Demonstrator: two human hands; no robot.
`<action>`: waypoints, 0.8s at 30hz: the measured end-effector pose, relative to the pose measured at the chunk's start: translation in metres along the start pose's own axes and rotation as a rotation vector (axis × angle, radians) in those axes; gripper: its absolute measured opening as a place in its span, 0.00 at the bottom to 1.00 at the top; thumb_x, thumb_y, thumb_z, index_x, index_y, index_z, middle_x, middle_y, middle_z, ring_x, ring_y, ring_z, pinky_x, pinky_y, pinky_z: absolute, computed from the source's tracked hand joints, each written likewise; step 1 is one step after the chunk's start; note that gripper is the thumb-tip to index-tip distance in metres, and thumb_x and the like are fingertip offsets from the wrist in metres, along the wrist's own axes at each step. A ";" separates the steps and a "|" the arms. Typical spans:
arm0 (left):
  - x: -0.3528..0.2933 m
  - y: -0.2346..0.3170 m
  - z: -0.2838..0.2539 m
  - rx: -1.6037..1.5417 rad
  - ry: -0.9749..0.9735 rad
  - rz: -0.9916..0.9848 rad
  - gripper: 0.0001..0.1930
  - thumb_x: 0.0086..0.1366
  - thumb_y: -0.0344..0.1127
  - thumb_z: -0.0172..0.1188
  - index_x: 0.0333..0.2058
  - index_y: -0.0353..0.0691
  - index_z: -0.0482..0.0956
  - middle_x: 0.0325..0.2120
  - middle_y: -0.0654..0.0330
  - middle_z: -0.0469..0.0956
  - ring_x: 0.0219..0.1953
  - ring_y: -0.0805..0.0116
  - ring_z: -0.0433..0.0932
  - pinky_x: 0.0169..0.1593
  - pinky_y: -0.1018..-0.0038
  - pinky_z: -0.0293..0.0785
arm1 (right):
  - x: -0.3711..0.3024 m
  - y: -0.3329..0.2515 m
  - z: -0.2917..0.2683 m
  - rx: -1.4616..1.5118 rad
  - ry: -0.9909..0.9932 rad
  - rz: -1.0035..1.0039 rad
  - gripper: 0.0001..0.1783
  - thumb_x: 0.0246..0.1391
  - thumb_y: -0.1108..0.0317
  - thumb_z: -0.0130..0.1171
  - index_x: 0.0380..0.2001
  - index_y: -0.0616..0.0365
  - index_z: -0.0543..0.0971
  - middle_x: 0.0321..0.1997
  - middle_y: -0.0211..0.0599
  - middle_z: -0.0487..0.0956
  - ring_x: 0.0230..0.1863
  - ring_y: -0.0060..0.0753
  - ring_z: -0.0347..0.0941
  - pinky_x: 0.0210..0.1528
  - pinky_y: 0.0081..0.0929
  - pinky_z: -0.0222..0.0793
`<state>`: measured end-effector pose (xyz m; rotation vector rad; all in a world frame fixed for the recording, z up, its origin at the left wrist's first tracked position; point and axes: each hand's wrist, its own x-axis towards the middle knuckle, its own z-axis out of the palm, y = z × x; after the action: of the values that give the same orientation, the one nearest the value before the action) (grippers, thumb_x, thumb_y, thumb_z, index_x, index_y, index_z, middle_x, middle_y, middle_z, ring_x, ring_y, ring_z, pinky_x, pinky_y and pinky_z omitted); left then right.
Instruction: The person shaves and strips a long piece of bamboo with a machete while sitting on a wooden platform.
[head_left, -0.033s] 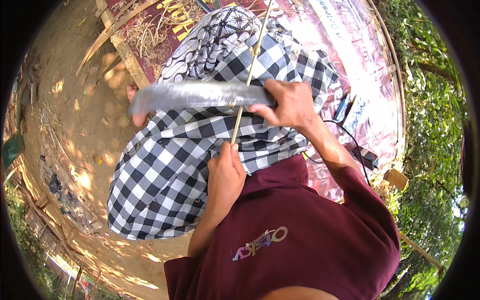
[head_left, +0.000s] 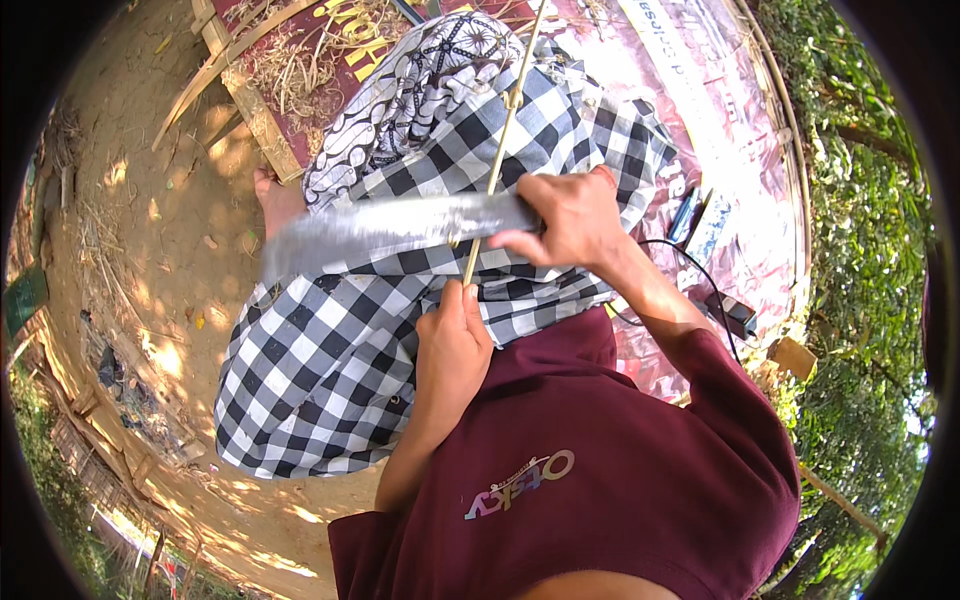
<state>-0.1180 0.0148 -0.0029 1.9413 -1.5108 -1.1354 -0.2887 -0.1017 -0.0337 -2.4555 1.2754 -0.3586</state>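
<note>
Bamboo strip (head_left: 500,150) pinched in left hand (head_left: 452,350) fingers, right hand (head_left: 565,222) holding blade (head_left: 390,228) across it

Bare dirt (head_left: 170,230) lies open leftward; wooden plank (head_left: 250,105) and checkered cloth (head_left: 330,350) crowd ahead.

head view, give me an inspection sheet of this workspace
surface: black-and-white checked cloth over the lap, above bare dirt ground
job's things: thin bamboo strip, long knife blade lying across it
clutter: wooden frame, dry straw
hands: left hand grips the strip's lower end; right hand grips the knife
cables: black cable on the pink printed mat
surroundings: green bushes at right
</note>
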 end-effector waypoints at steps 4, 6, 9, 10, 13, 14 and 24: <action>-0.011 -0.003 -0.004 0.028 0.010 -0.021 0.11 0.70 0.32 0.47 0.28 0.32 0.66 0.12 0.43 0.68 0.17 0.41 0.72 0.20 0.55 0.62 | 0.011 0.014 -0.008 -0.162 0.092 -0.107 0.38 0.46 0.24 0.52 0.16 0.54 0.72 0.12 0.33 0.71 0.10 0.33 0.69 0.14 0.31 0.64; -0.021 -0.009 -0.008 0.025 -0.014 -0.029 0.11 0.70 0.32 0.47 0.29 0.32 0.66 0.11 0.43 0.68 0.16 0.41 0.72 0.19 0.55 0.62 | 0.025 0.059 -0.008 -0.135 0.061 0.268 0.40 0.51 0.26 0.47 0.19 0.57 0.76 0.12 0.37 0.74 0.11 0.34 0.71 0.16 0.32 0.67; -0.033 -0.012 -0.014 0.005 -0.025 -0.054 0.11 0.70 0.31 0.47 0.27 0.33 0.65 0.11 0.44 0.67 0.15 0.42 0.72 0.18 0.57 0.61 | 0.035 0.103 -0.017 -0.119 0.218 0.531 0.38 0.56 0.31 0.46 0.23 0.61 0.79 0.11 0.42 0.74 0.15 0.44 0.74 0.22 0.37 0.70; -0.033 -0.010 -0.016 -0.005 -0.028 -0.061 0.11 0.70 0.31 0.47 0.27 0.33 0.64 0.10 0.44 0.67 0.15 0.42 0.71 0.18 0.58 0.61 | 0.033 0.109 -0.020 -0.132 0.276 0.510 0.37 0.57 0.33 0.47 0.22 0.62 0.79 0.11 0.42 0.74 0.15 0.45 0.74 0.22 0.37 0.69; -0.019 -0.008 -0.011 -0.062 -0.025 -0.021 0.12 0.70 0.32 0.47 0.26 0.34 0.64 0.11 0.44 0.66 0.16 0.41 0.70 0.19 0.57 0.61 | 0.022 0.084 -0.025 -0.038 0.223 0.407 0.35 0.57 0.36 0.50 0.22 0.62 0.79 0.11 0.41 0.73 0.15 0.44 0.74 0.21 0.36 0.68; -0.012 -0.011 -0.008 -0.075 -0.030 -0.004 0.12 0.70 0.32 0.47 0.26 0.34 0.64 0.11 0.44 0.66 0.16 0.41 0.70 0.20 0.56 0.61 | 0.020 0.065 -0.026 -0.005 0.164 0.384 0.29 0.56 0.42 0.56 0.23 0.63 0.77 0.11 0.39 0.71 0.14 0.41 0.71 0.22 0.35 0.64; 0.044 -0.031 0.022 -0.611 -0.275 -0.247 0.20 0.74 0.41 0.40 0.24 0.35 0.68 0.12 0.61 0.64 0.15 0.73 0.62 0.22 0.71 0.59 | -0.013 0.015 0.025 -0.013 -0.006 0.076 0.31 0.44 0.35 0.62 0.23 0.56 0.76 0.15 0.34 0.74 0.17 0.36 0.75 0.19 0.32 0.64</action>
<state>-0.1142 -0.0140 -0.0537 1.6090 -0.8874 -1.7804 -0.2974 -0.0945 -0.0632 -2.4090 1.3687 -0.3242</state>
